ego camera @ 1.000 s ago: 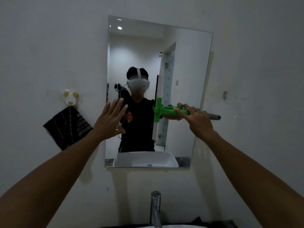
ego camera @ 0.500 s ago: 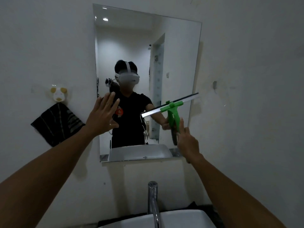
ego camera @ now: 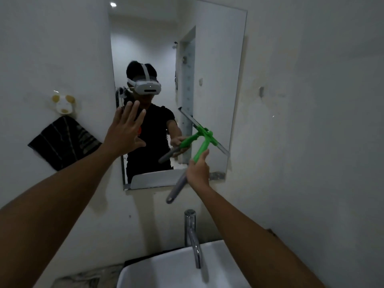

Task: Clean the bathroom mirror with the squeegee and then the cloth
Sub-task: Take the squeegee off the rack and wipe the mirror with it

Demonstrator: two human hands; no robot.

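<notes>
A tall frameless mirror (ego camera: pixel 216 59) hangs on the white wall above the sink. My right hand (ego camera: pixel 197 170) grips the green-and-grey squeegee (ego camera: pixel 202 145) by its handle; its blade lies slanted against the mirror's lower right part, and the grey handle end points down to the left. My left hand (ego camera: pixel 124 129) is raised with fingers spread, palm toward the mirror's lower left edge; I cannot tell whether it touches the glass. A dark striped cloth (ego camera: pixel 62 142) hangs on the wall left of the mirror.
A white animal-shaped hook (ego camera: pixel 62 103) holds the cloth. Below stand a chrome tap (ego camera: pixel 192 235) and a white basin (ego camera: pixel 166 271). The mirror reflects a person in a headset and black shirt. A small fitting (ego camera: pixel 261 92) sits on the wall at right.
The squeegee has turned from handle-sideways to handle-down and dropped to the mirror's lower right. My left hand stays raised and spread. The view has tilted down, showing more of the sink.
</notes>
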